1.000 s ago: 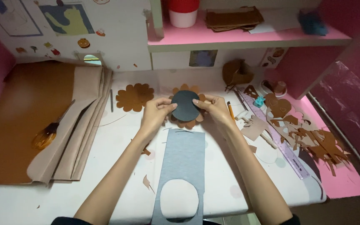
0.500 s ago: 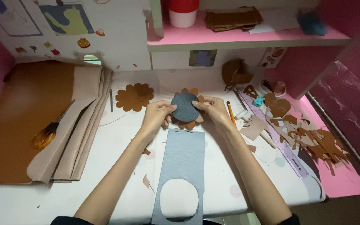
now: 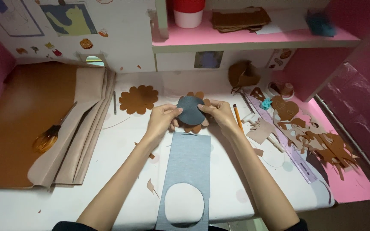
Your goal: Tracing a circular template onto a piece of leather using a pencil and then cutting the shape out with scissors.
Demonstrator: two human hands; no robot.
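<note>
head view: my left hand [image 3: 162,119] and right hand [image 3: 219,114] both pinch the dark grey felt circle [image 3: 190,110] by its edges, fingers closed narrow on it, above a brown flower cutout [image 3: 195,125] on the white table [image 3: 120,145]. just below lies a grey felt strip [image 3: 187,162] with a round hole. second brown flower [image 3: 138,99] sits to the left, pencil [image 3: 237,117] beside my right hand.
</note>
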